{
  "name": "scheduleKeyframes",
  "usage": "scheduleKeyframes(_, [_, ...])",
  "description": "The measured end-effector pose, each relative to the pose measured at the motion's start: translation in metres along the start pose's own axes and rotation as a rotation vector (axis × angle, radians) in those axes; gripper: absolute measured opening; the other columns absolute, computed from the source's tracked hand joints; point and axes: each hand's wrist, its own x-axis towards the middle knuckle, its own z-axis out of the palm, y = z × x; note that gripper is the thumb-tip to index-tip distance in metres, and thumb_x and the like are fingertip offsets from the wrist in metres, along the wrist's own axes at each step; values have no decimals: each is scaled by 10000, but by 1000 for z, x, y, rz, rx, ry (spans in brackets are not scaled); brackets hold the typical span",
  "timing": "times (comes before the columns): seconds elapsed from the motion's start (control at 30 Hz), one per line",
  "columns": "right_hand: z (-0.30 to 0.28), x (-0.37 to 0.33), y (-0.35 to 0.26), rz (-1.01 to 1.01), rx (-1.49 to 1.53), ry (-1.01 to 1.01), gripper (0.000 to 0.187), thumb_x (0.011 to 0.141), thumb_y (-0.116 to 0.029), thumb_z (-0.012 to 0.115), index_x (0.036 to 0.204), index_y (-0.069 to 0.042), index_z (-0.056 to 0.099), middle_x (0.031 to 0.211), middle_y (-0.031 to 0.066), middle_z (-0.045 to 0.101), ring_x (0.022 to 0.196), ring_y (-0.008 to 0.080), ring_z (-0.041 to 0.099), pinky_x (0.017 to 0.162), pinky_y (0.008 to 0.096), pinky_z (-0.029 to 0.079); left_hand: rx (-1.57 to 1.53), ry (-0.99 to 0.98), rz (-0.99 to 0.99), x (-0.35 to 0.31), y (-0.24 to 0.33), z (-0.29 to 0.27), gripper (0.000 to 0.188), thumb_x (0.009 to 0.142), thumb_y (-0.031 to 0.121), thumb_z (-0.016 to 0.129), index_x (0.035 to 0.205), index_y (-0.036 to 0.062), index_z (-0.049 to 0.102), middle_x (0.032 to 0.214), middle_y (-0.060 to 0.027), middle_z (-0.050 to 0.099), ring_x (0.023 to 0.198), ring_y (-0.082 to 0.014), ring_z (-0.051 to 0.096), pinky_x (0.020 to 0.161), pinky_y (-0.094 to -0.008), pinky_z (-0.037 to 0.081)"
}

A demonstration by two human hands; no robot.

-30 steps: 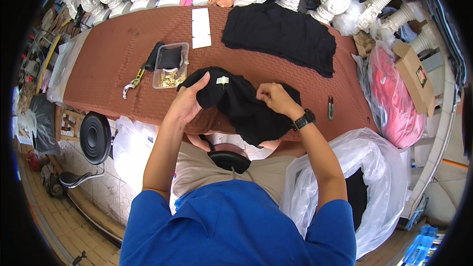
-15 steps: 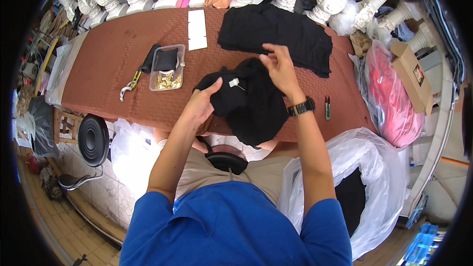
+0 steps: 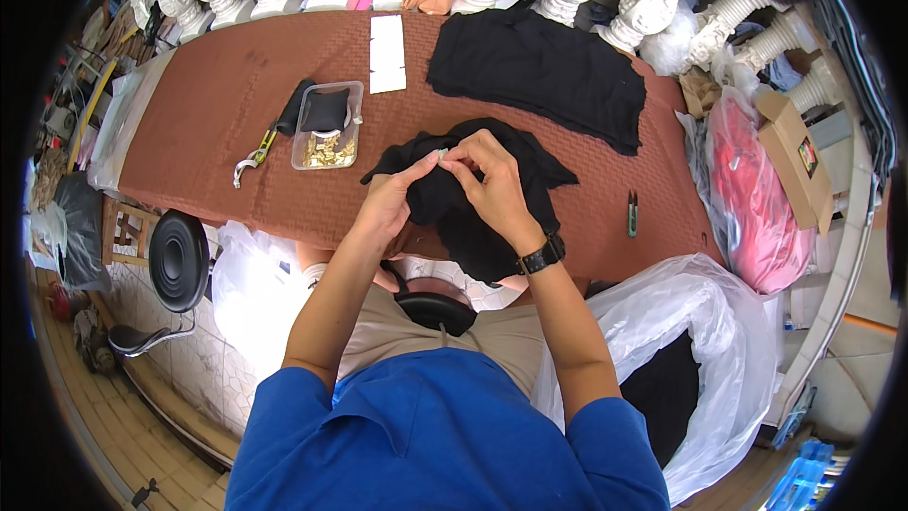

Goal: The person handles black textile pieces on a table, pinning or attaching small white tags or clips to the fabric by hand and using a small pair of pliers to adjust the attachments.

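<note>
- Black cloth, bunched up, middle partly covered
- left hand pinching its left side
- right hand pinching some tiny pale thing, mostly hidden, can't tell what

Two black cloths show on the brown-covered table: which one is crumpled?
The nearer black cloth, bunched beneath the left grip and right grip; the farther black cloth, by contrast, is spread out fairly flat, untouched.

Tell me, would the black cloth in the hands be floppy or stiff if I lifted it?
Probably floppy: the black cloth bunches in soft folds and droops past the near edge of the brown-covered table. It likely wouldn't roll, since it lies crumpled and spread out.
</note>
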Motion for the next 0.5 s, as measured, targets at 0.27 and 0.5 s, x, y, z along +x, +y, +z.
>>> scheduleKeyframes(0.27, [-2, -9, -63, -211, 70, -59, 99, 915, 66, 623, 986, 4, 593, 969, 122, 665, 827, 246, 652, 729, 339, 523, -7, 105, 64, 9, -10, -12, 403, 877, 159, 801, 1187, -7, 603, 1121, -133, 673, 990, -217, 692, 848, -332, 585])
scheduleKeyframes(0.5, [9, -37, -117, -238, 230, -232, 158, 844, 19, 717, 983, -12, 649, 901, 127, 626, 820, 298, 627, 717, 381, 521, 75, 176, 57, 3, -5, 3, 466, 884, 169, 798, 1240, -36, 578, 1150, -167, 659, 1016, -233, 682, 867, -341, 588])
